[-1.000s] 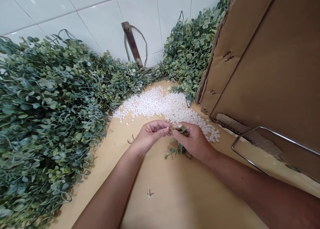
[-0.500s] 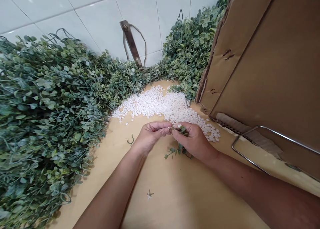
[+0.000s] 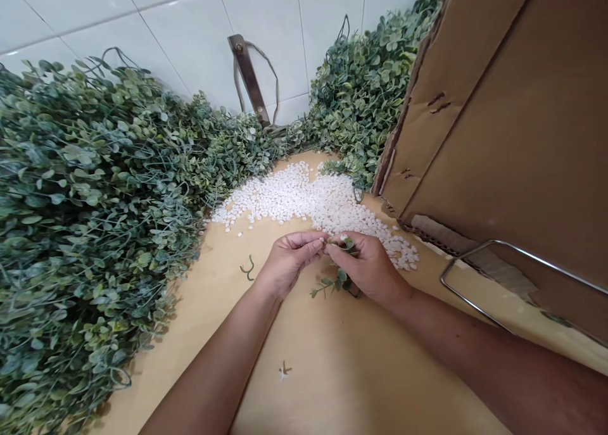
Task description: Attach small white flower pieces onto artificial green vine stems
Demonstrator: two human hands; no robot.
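My right hand (image 3: 373, 267) is closed around an artificial leafy sprig (image 3: 339, 282), whose leaves show between the fingers and hang below them. Thumb and fingertips of my left hand (image 3: 292, 261) are pinched together just left of the sprig's tip. A pale speck shows at that pinch, too small to name and partly hidden. Both hands meet over the tan tabletop (image 3: 304, 346). Right behind them spreads a heap of small white pieces (image 3: 304, 197), like beads or caps.
Artificial greenery (image 3: 109, 188) is piled along the left, with another bunch (image 3: 365, 93) at the back. A cardboard box (image 3: 513, 137) and bent metal rod (image 3: 479, 245) stand right. A green stem scrap (image 3: 247, 268) and small star-shaped piece (image 3: 284, 371) lie on the table.
My left fingertips have shifted slightly away from the right ones, leaving a narrow gap at the sprig's tip. The right hand still holds the sprig in nearly the same place.
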